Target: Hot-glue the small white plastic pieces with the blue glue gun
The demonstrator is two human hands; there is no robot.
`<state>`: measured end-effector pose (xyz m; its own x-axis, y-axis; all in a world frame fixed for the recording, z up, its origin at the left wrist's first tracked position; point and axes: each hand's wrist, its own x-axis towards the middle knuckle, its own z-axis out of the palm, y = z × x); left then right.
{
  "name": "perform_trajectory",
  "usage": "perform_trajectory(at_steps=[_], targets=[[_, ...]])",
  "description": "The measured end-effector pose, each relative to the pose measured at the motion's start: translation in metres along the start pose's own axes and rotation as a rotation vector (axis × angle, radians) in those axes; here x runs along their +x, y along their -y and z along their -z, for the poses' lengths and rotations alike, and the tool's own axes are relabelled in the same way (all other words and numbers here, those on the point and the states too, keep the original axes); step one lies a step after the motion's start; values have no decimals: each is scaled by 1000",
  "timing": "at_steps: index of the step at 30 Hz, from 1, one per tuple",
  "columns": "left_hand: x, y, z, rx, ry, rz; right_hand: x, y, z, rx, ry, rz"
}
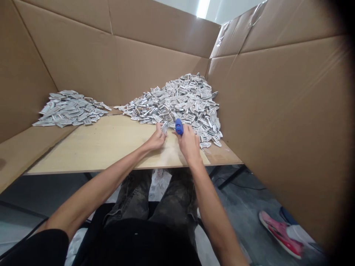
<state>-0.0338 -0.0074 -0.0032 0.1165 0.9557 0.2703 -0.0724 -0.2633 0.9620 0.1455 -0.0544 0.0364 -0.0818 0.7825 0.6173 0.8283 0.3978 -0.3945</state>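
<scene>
My left hand (157, 138) pinches a small grey metal part (164, 128) with slots in it, just above the board. My right hand (189, 142) is closed around a tool with a blue handle (179, 126); its working end is hidden or too small to make out. The two hands are close together but apart. Right behind them rises a large heap of similar slotted metal parts (177, 99). A smaller pile of metal parts (72, 109) lies at the left end of the board.
Tall cardboard walls (163, 55) enclose the back and both sides of the wooden board (111, 140). The board's front edge lies above my legs. At lower right, another person's red shoe (281, 233) stands on the grey floor (244, 201).
</scene>
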Motion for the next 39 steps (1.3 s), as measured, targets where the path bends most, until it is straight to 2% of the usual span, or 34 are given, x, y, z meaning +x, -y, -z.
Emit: perform_trajectory(at_steps=[2,5,8,10,14,18,21,32,36,39], targets=[[1,1,2,48,-38,-17,4,-5,4,55,-26,26],[3,-2,5,177,-110,-93,10,-17,9,200,13,76],[7,-9,9,255,-168,-173,13,-27,11,351,128,12],[10,-13,11,235,-183,-168,12,-32,11,435,207,-30],[12,-17,11,119,-105,-77,9,-34,7,525,279,-41],[11,-16,10,61,-64,-132,7,-35,-1,569,303,-92],[12,-14,9,41,-55,-152,7,-35,-5,567,270,-100],[14,-9,11,4,-57,-178,10,-30,-4,434,155,13],[11,-10,11,36,-70,-199,11,-28,-7,374,148,42],[9,-11,11,106,-92,-226,10,-23,-9,311,163,133]])
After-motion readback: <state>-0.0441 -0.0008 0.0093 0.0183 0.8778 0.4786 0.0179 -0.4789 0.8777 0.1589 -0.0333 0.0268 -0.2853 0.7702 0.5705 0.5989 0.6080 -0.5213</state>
